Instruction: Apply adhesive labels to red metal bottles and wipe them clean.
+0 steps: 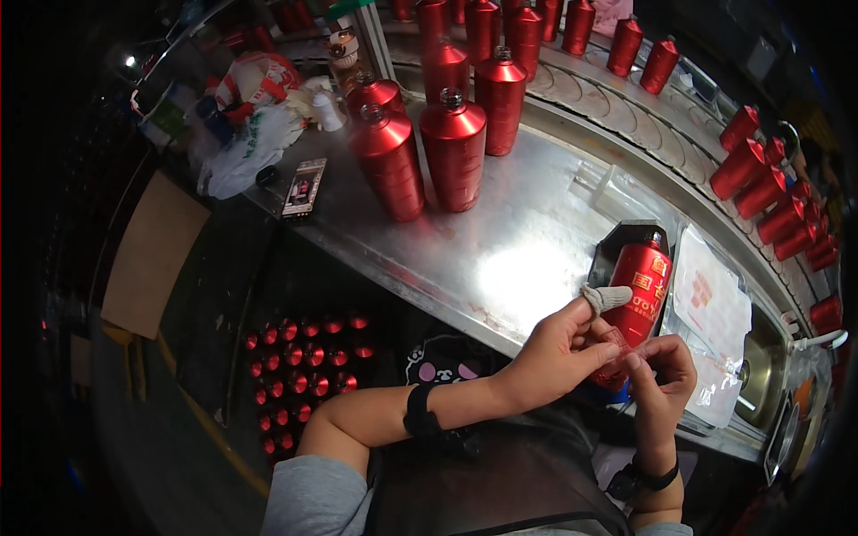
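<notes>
A red bottle [640, 284] with gold lettering lies tilted in a dark cradle [608, 252] at the bench's near right, its neck pointing away from me. Just over its lower end, my left hand [567, 353] is closed in a pinch, with a pale finger cot [608, 299] on one finger that reaches across the bottle. My right hand [663, 375] meets it there, thumb and finger pinched together. Between the fingertips shows a thin, see-through reddish piece [615, 339]; its exact kind is unclear.
Several red bottles [454, 152] stand on the metal bench [375, 241]. A phone [304, 188] lies at its left edge, near plastic bags [255, 147]. White printed sheets [712, 295] lie right of the cradle. Behind, a curved conveyor [617, 112] carries more bottles. Red bottles [308, 357] fill the space below left.
</notes>
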The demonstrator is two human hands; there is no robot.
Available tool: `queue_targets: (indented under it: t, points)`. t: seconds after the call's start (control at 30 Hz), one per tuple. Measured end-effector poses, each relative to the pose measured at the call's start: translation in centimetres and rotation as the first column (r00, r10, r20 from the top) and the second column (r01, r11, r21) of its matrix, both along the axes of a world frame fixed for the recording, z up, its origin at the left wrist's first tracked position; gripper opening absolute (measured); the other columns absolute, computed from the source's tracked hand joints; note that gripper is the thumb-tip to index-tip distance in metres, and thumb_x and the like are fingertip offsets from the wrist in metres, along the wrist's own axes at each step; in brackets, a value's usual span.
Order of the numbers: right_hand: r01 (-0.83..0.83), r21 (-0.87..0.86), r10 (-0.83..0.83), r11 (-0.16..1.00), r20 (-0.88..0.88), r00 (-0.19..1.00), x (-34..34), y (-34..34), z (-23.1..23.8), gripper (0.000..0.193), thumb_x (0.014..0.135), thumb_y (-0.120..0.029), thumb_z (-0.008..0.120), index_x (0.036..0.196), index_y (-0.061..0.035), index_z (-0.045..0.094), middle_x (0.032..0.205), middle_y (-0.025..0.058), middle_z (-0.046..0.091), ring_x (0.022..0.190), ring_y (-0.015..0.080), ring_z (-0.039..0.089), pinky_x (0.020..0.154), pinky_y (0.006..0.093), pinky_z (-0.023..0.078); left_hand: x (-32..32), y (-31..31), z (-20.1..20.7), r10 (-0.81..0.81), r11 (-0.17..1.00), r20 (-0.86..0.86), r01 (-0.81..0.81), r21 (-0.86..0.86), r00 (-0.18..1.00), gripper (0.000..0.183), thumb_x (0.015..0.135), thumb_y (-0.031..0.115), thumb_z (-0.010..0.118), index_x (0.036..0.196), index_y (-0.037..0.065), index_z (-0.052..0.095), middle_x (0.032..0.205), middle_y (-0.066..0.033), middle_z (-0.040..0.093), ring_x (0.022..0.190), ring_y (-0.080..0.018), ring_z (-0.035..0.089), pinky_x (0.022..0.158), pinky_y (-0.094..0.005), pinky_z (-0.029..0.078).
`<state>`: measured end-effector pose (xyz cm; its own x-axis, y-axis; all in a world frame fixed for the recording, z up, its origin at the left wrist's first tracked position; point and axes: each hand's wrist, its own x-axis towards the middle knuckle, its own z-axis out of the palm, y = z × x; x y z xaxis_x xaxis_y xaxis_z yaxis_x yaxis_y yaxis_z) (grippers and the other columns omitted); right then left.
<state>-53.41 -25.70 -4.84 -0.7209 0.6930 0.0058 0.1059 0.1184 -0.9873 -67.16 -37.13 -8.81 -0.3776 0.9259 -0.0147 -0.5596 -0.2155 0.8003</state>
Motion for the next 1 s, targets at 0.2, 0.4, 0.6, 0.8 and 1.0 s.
queue_targets:
  t: [0.2, 0.4, 0.6, 0.8, 1.0]
  points:
    - [-0.052, -0.045, 0.056, 0.998, 0.112, 0.992, 2.0, 0.0, -1.1, 0.014, 0.084, -0.005, 0.074, 0.09, -0.0015, 0.061, 0.083, 0.0008, 0.064, 0.073, 0.0057, 0.057, 0.068, 0.0205, 0.046, 0.6, -0.8, 0.3, 0.06, 0.987, -0.27, -0.097, -0.127, 0.961, 0.061, 0.093, 0.0, 0.061, 0.149, 0.005, 0.038, 0.095, 0.001, 0.06, 0.089, -0.0046, 0.058, 0.084, -0.0217, 0.049]
    - [-0.096, -0.1, 0.11, 0.99, 0.151, 0.982, 3.5, 1.5, -2.1, 0.02, 0.083, -0.008, 0.075, 0.098, -0.0003, 0.065, 0.086, 0.002, 0.066, 0.077, 0.0066, 0.06, 0.068, 0.0212, 0.047, 1.1, -0.5, -0.9, 0.029, 0.985, -0.452, -0.104, -0.141, 0.891, 0.06, 0.093, 0.0, 0.061, 0.149, 0.004, 0.04, 0.092, 0.0016, 0.06, 0.086, -0.0043, 0.059, 0.082, -0.0225, 0.05]
    - [-0.237, -0.068, 0.246, 0.969, 0.253, 0.936, 3.9, 2.0, -2.0, 0.014, 0.085, -0.013, 0.073, 0.087, -0.0003, 0.067, 0.078, -0.0001, 0.064, 0.068, 0.0043, 0.055, 0.061, 0.0209, 0.043, 1.1, -1.1, -0.6, -0.048, 0.973, -0.557, -0.088, -0.214, 0.829, 0.062, 0.087, -0.005, 0.062, 0.146, 0.005, 0.045, 0.088, -0.0023, 0.063, 0.079, -0.0073, 0.061, 0.074, -0.0247, 0.052]
    - [-0.18, -0.106, 0.202, 0.978, 0.253, 0.946, 4.5, 2.4, -2.2, 0.013, 0.087, -0.012, 0.071, 0.086, -0.0003, 0.066, 0.076, -0.0018, 0.062, 0.067, 0.0034, 0.051, 0.06, 0.0207, 0.041, 1.0, 0.6, -0.9, -0.131, 0.967, -0.581, -0.026, -0.254, 0.803, 0.062, 0.089, -0.005, 0.062, 0.147, 0.002, 0.04, 0.094, -0.0016, 0.063, 0.087, -0.0071, 0.061, 0.082, -0.0244, 0.051]
    - [-0.038, -0.142, 0.063, 0.989, 0.179, 0.982, 4.0, 3.0, -3.2, 0.012, 0.087, -0.01, 0.069, 0.084, 0.0005, 0.064, 0.074, -0.0005, 0.062, 0.068, 0.0043, 0.054, 0.062, 0.0219, 0.044, 1.4, 3.1, -0.5, -0.051, 0.979, -0.635, -0.088, -0.185, 0.771, 0.063, 0.089, -0.006, 0.061, 0.148, 0.002, 0.04, 0.096, -0.0031, 0.062, 0.087, -0.007, 0.061, 0.081, -0.0239, 0.051]
